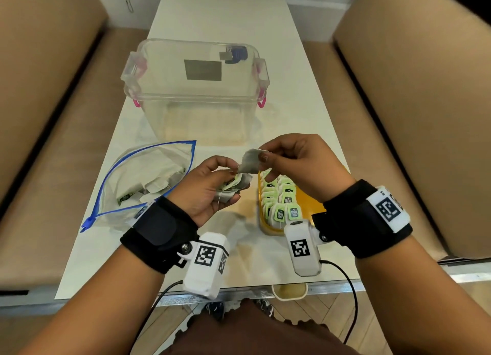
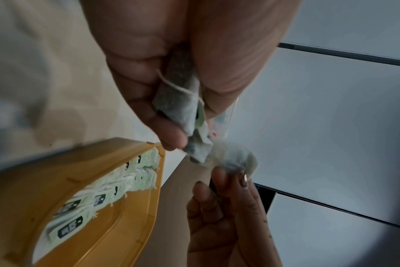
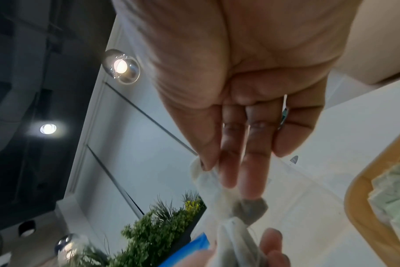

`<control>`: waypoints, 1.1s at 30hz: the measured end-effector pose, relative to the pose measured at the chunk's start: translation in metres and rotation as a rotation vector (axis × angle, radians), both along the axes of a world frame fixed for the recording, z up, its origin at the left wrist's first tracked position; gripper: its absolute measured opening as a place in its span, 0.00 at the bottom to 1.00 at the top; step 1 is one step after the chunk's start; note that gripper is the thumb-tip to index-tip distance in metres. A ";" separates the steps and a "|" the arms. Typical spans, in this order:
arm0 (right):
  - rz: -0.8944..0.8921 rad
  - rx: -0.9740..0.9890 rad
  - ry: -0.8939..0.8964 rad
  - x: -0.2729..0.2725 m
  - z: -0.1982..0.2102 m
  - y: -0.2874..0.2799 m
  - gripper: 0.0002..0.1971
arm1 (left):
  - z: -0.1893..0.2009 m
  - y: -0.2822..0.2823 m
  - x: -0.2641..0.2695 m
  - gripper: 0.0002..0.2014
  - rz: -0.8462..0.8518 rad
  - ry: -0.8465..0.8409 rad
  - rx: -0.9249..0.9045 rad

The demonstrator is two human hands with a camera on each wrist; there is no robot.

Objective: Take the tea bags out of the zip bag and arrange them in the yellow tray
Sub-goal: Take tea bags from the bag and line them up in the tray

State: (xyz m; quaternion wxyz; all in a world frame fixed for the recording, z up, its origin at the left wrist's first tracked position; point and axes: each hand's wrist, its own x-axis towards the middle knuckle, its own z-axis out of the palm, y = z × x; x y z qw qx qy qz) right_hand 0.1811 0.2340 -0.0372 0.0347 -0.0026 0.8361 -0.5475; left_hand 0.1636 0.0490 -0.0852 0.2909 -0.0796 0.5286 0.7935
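My left hand [image 1: 212, 187] grips a small bunch of tea bags [image 1: 233, 187] above the table, seen close up as a grey bunch of tea bags [image 2: 183, 101] in the left wrist view. My right hand [image 1: 287, 160] pinches one tea bag [image 1: 249, 160] between thumb and forefinger, still touching that bunch; the same tea bag [image 3: 208, 182] shows in the right wrist view. The yellow tray [image 1: 305, 198] lies below my right hand with two rows of green-tagged tea bags [image 1: 281, 203]. The blue-edged zip bag [image 1: 148, 179] lies open at the left with several tea bags inside.
A clear plastic box [image 1: 196, 89] with pink latches stands behind the hands in the middle of the white table [image 1: 212, 17]. Brown cushioned seats flank the table. A small cup [image 1: 289, 291] sits below the table's near edge.
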 end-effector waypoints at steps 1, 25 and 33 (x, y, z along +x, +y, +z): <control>0.000 -0.029 -0.004 0.000 0.000 0.001 0.05 | -0.001 0.000 0.000 0.10 -0.002 0.006 0.011; 0.212 0.420 0.096 -0.012 0.022 -0.004 0.22 | 0.000 0.005 -0.006 0.10 0.001 0.263 -0.171; 0.156 0.352 0.166 -0.011 0.016 -0.001 0.20 | -0.003 0.008 -0.003 0.17 -0.112 0.427 -0.321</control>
